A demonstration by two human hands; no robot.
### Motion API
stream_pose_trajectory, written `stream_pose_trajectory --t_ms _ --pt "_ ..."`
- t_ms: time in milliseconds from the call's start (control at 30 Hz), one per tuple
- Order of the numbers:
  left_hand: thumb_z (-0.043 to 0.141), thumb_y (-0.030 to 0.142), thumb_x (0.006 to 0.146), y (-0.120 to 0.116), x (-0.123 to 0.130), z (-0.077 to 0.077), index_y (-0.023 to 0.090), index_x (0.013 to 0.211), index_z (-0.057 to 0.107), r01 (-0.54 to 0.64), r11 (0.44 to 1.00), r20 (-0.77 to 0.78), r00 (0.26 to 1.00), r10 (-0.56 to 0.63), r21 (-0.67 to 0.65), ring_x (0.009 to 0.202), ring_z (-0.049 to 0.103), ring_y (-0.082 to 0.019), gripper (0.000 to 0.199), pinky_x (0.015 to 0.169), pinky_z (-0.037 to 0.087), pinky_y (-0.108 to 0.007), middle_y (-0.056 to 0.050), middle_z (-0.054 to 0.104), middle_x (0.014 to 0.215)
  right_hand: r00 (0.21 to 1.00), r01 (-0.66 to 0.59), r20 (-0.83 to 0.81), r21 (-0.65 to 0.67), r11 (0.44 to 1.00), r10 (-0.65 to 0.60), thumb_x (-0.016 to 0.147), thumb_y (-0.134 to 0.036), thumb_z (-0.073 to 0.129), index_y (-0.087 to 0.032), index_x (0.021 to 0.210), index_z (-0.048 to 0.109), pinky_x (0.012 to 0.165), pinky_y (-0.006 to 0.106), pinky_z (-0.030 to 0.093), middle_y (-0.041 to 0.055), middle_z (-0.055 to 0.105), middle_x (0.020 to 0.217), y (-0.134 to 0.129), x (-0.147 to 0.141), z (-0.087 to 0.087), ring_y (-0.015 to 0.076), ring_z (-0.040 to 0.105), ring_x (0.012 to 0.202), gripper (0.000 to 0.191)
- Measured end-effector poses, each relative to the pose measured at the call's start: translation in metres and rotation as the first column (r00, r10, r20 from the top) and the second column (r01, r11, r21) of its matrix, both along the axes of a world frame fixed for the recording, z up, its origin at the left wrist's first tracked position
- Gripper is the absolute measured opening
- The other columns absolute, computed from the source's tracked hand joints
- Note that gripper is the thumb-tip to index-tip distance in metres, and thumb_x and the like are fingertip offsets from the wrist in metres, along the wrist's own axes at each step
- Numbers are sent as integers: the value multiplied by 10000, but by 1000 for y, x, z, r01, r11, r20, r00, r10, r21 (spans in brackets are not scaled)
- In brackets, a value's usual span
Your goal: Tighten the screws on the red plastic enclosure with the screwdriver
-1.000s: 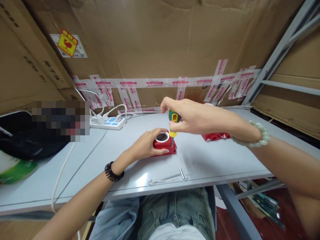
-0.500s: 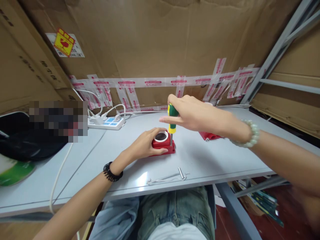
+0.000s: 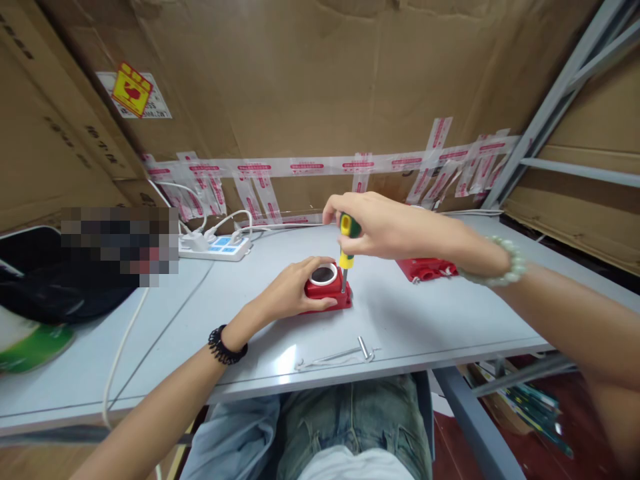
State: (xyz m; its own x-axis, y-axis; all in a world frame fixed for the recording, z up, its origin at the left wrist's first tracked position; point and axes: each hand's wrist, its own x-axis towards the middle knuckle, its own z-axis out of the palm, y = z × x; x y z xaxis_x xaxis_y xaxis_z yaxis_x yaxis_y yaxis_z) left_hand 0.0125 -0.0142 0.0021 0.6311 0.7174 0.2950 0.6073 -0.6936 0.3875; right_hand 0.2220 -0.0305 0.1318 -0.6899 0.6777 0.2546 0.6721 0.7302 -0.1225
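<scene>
A red plastic housing (image 3: 327, 291) with a white ring (image 3: 313, 280) around a dark round opening lies on the table. My left hand (image 3: 290, 287) grips it from the left, thumb along the near side and fingers over the far side. Closed around the green and yellow handle of a screwdriver (image 3: 346, 259) is my right hand (image 3: 375, 223). The screwdriver stands nearly upright, its tip at the right end of the housing; the tip's exact seat is too small to make out.
A second red part (image 3: 427, 269) lies to the right, partly behind my right forearm. Near the front edge are a small metal cylinder (image 3: 363, 347) and a thin strand (image 3: 325, 359). A white power strip (image 3: 220, 250) with plugs stands back left, beside a black bag (image 3: 90, 293). Cardboard (image 3: 310, 87) walls the back.
The fingers of my right hand have shifted around the screwdriver handle, with the thumb now curled in against it. My left hand and the red housing stay in place.
</scene>
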Motion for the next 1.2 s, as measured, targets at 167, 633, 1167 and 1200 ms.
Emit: stream_pose_trajectory --t_ms 167,633,1167,1200 --pt "688 499 785 0 -1 -1 242 1297 454 -2 1000 -2 1000 2 -1 1043 641 -275 618 879 502 -395 -89 627 1242 999 29 -21 -17 999 -29 830 -294 572 -183 1090 523 730 326 401 72 604 1012 -2 2 1 213 539 908 288" --pt "689 495 783 0 0 0 238 1292 477 3 1000 17 1000 -3 -18 1006 646 -271 608 875 502 -398 -91 643 1207 983 -33 -182 -70 997 19 783 -173 590 -214 1023 434 646 291 359 15 560 897 -6 -2 -5 140 479 730 289" --pt "683 515 783 -1 0 2 249 1301 466 -5 1000 14 1000 5 -15 1020 648 -276 621 878 502 -403 -90 632 1235 981 95 -164 -71 993 -106 802 -232 595 -227 1092 383 639 317 373 14 562 825 -8 -1 -1 163 479 688 359" --pt "681 515 785 -1 0 2 251 1295 470 -3 1000 16 1000 4 -13 1013 649 -272 612 874 502 -400 -89 633 1230 981 89 -164 -83 993 -102 795 -216 597 -229 1105 379 634 314 373 11 564 827 -8 0 -1 159 479 681 380"
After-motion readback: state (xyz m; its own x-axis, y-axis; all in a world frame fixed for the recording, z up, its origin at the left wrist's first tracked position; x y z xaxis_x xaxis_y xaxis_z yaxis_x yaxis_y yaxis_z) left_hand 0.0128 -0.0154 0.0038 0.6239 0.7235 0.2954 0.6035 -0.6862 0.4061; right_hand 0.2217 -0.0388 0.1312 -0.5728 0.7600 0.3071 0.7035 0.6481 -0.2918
